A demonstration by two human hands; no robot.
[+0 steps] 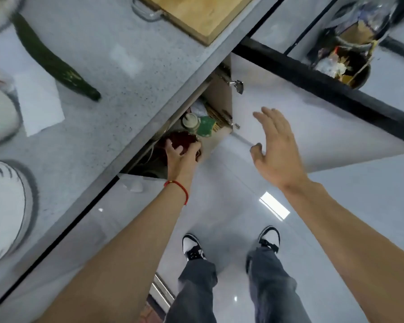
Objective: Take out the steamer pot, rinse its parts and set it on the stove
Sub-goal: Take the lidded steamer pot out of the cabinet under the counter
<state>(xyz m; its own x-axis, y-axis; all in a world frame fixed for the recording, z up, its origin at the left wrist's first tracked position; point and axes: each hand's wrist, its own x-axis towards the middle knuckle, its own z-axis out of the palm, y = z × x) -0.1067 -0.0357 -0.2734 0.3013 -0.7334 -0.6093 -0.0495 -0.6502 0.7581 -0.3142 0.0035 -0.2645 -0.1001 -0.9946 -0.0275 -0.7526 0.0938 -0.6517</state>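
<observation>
The person stands at a grey speckled counter [117, 94] and looks straight down at an open cupboard [196, 136] under its edge. The left hand [182, 152] reaches into the cupboard, its grip curled around the rim of a dark red, rounded thing [182, 138] that sits just inside the opening; whether this is part of the steamer pot cannot be told, as most of it lies in shadow below the counter. No pot of clear shape shows anywhere in view. A red string [180, 187] circles the left wrist.

Just behind the dark red thing stand a bottle with a pale cap [190, 122] and a green packet [205, 127], with more packets farther back. The cupboard door [301, 117] stands swung open to the right, two metal hinges on its inner edge. The right hand [274, 145] hovers in front of that door, grip spread flat with fingers apart and holding nothing; whether it touches the door cannot be told.

On the counter lie a cucumber [54, 61] at far left, a white paper sheet [37, 106] just beside it, and a wooden cutting board [196, 12] at the far edge. Below, on the glossy floor [231, 194], are the person's grey trousers and black-and-white shoes [193, 248].
</observation>
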